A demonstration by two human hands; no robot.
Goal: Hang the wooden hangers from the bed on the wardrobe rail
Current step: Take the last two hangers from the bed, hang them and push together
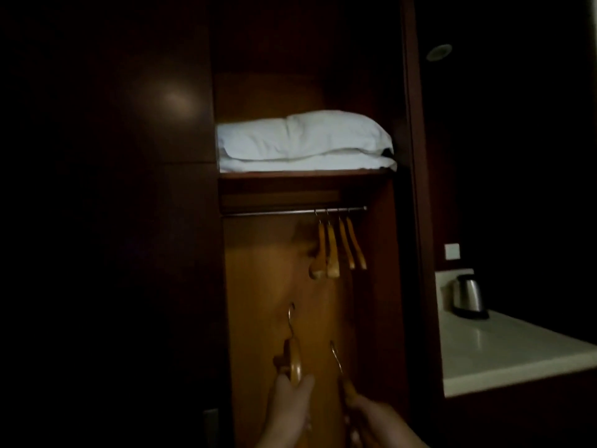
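The open wardrobe shows a metal rail [274,212] under a shelf. Several wooden hangers [336,250] hang close together on the right part of the rail. Low in the opening, my left hand [289,405] grips a wooden hanger [292,360] with its metal hook pointing up. My right hand [376,421] holds another wooden hanger [345,384] whose hook leans up and left. Both held hangers sit well below the rail. The bed is out of view.
White folded bedding and a pillow [303,140] lie on the shelf above the rail. A dark wardrobe door [106,221] stands at the left. To the right, a steel kettle [468,295] sits on a pale counter [517,350].
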